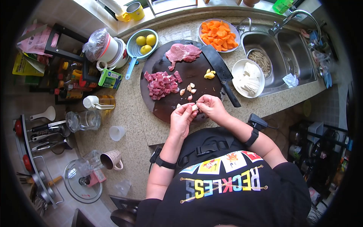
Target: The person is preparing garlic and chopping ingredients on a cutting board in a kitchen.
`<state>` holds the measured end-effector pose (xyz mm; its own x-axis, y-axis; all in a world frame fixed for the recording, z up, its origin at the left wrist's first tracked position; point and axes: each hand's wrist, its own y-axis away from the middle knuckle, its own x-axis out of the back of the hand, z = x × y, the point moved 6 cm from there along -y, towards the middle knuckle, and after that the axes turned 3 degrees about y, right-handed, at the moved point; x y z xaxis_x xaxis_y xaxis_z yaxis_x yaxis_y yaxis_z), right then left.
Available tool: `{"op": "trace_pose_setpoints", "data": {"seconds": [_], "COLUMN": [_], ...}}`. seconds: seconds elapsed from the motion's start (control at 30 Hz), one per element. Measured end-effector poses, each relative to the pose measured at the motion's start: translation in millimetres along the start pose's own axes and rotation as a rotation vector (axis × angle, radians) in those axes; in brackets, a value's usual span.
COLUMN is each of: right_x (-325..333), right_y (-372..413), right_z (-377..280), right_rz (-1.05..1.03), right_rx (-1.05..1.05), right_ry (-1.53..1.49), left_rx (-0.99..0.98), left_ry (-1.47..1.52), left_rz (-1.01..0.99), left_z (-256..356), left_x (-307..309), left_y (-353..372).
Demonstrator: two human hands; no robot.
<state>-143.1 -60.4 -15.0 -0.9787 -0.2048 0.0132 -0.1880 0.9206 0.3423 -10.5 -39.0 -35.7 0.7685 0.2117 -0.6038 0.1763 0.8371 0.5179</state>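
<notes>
My left hand (pixel 181 119) pinches a pale garlic clove (pixel 194 108) over the near edge of the round dark cutting board (pixel 193 81). Closed at the fingertips, my right hand (pixel 210 107) grips the same clove from the other side. Several unpeeled garlic cloves (pixel 190 90) lie just beyond my fingers. On the board's left is a heap of cut raw meat (pixel 162 85), with a larger piece of raw meat (pixel 183 53) behind it. A knob of ginger (pixel 210 74) sits to the right, beside a cleaver (pixel 216 62) lying along the board's right edge.
A plate of sliced carrots (pixel 219 35) and a white bowl of pale food (pixel 247 78) stand near the double sink (pixel 281 45). At left are a blue colander (pixel 133 47) with yellow-green fruits, an oil jug (pixel 99 102), a plastic cup (pixel 117 133) and a mug (pixel 111 159).
</notes>
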Motion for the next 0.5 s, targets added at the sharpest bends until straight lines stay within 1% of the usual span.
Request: {"op": "trace_pose_setpoints", "data": {"seconds": [0.03,0.1,0.13,0.2,0.27,0.3,0.37,0.43,0.5], "right_x": [0.1,-2.1,-1.5,0.7,0.2,-0.3,-1.9,-4.5,-3.7], "right_y": [1.2,3.5,-0.5,-0.5,0.8,1.1,2.7,5.8,4.4], "right_z": [-4.1,-6.7,4.8,6.0,6.7,6.8,4.3,-3.9,-2.4], "right_rz": [-0.002,-0.021,-0.019,-0.032,-0.047,-0.052,-0.059,-0.051,-0.061], "right_rx": [-0.001,-0.084,-0.121,-0.131,-0.143,-0.137,-0.131,-0.131,-0.123], "right_ry": [0.001,-0.195,-0.3,-0.307,-0.313,-0.281,-0.249,-0.166,-0.148], "left_rx": [0.008,0.018,0.028,0.038,-0.013,-0.014,-0.086,-0.111,-0.136], "left_ry": [0.014,0.029,0.03,0.031,0.032,0.033,0.037,0.028,0.019], "left_rz": [-0.022,-0.042,-0.053,-0.064,-0.046,-0.045,0.009,0.019,0.029], "left_z": [-0.1,0.3,0.5,1.4,5.7,5.3,7.1,7.3,8.2], "left_x": [-1.9,-3.4,-4.0,-6.3,-7.2,-6.9,-2.7,-0.9,0.1], "left_y": [0.7,2.5,2.9,3.3,4.0,3.6,2.0,1.3,1.8]}}
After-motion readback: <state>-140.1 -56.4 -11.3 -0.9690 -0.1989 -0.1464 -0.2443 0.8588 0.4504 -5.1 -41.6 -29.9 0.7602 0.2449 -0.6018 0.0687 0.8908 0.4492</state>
